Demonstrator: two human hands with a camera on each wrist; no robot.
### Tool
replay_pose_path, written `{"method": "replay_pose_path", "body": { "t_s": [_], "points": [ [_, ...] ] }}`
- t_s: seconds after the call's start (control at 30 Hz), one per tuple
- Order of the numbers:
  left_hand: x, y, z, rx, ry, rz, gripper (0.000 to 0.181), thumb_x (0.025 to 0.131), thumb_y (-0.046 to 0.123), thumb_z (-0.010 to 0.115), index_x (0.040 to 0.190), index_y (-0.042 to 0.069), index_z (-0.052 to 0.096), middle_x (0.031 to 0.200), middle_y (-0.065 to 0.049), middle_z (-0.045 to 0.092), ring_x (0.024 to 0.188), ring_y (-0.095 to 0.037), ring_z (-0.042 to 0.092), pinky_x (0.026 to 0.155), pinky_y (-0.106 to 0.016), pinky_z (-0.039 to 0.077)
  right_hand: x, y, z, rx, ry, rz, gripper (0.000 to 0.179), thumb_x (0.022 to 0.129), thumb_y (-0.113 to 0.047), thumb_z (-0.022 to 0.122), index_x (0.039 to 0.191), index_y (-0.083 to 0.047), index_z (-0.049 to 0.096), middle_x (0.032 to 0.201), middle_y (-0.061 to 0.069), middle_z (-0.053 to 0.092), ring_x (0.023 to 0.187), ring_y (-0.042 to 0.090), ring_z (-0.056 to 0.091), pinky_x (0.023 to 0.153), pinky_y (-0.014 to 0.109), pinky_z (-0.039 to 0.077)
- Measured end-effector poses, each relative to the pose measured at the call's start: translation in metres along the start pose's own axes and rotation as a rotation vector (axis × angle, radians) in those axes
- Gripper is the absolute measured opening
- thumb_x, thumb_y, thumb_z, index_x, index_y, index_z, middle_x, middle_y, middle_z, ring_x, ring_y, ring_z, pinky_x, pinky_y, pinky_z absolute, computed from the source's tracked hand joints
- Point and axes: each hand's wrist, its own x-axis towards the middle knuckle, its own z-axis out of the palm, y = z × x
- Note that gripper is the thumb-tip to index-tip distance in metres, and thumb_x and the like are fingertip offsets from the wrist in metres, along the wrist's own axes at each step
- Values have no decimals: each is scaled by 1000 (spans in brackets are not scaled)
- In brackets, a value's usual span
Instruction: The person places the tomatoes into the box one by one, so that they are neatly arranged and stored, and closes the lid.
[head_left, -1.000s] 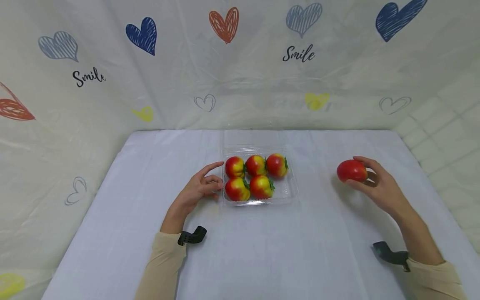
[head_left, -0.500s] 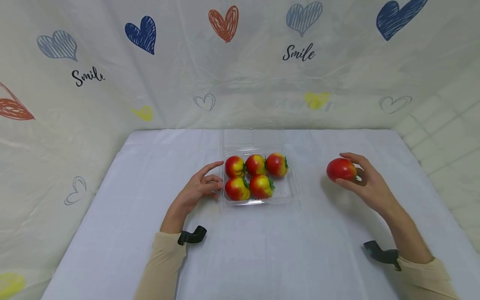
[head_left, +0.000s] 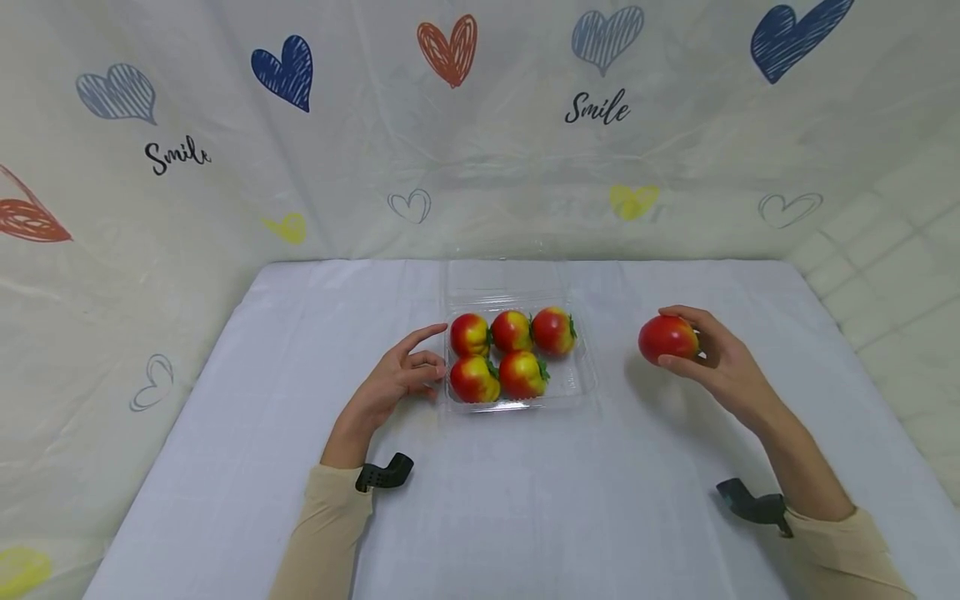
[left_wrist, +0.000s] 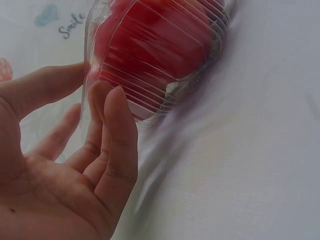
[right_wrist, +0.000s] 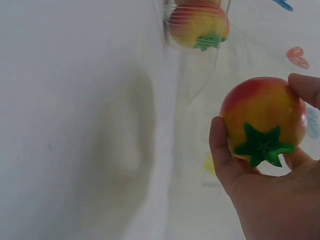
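Observation:
My right hand [head_left: 723,362] holds a red tomato [head_left: 666,339] above the white cloth, right of a clear plastic clamshell box [head_left: 573,387]. In the right wrist view, thumb and fingers grip this tomato [right_wrist: 257,110] round its sides, and its yellow end with a green star-shaped calyx shows. Several red-and-yellow tomatoes [head_left: 522,372] lie inside the box in two rows; the front right place holds none. My left hand [head_left: 393,379] rests its loosely bent fingertips against the box's left wall. In the left wrist view, the fingers [left_wrist: 120,135] touch the ribbed plastic without gripping it.
The box's clear lid [head_left: 506,275] stands folded back behind it. A white cloth [head_left: 480,500] covers the table. Behind and beside the table hangs a pale sheet [head_left: 510,167] printed with hearts and lettering.
My right hand has moved left with the tomato, closer to the box, and slowed in the last half second. The left hand and the box have stayed put.

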Motion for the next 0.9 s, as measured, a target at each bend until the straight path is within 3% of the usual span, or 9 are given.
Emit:
{"method": "replay_pose_path", "body": {
  "t_s": [0.2,0.37,0.47,0.63,0.73,0.9],
  "points": [
    [0,0,0,4,1,0,64,99,15,69,156,31,45,99,1,69,83,-16,62,74,-29,61,3,-1,2,13,-14,32,78,90,-19,81,156,-20,41,153,9,44,121,-2,45,81,8,52],
    [0,-1,0,-3,2,-2,63,99,14,69,155,32,46,98,0,69,84,-16,62,74,-28,61,6,-1,7,31,-25,3,86,84,-13,86,156,-20,41,153,8,45,121,-2,48,84,6,52],
    [0,-1,0,-4,0,0,64,99,14,69,155,32,45,98,0,69,84,-16,62,74,-29,61,6,-3,11,34,-33,-7,85,85,-13,85,157,-21,41,156,10,43,127,11,52,83,6,52],
    [1,0,0,-4,3,-7,63,98,15,70,155,33,46,98,0,69,83,-17,62,74,-29,61,6,-9,15,22,-48,2,83,90,-17,81,161,-23,37,160,17,38,138,47,48,83,2,48],
    [1,0,0,-3,-1,-1,64,98,15,70,155,33,46,98,0,69,83,-17,62,74,-29,61,7,-12,18,2,-52,8,82,92,-21,79,162,-21,36,161,20,38,138,52,49,82,0,46],
    [1,-2,-1,-5,-4,-1,64,98,15,70,154,34,46,98,0,69,84,-17,62,73,-29,61,8,-16,22,-9,-45,8,79,94,-28,78,161,-17,36,160,21,42,132,48,56,83,0,46]
  ]
}}
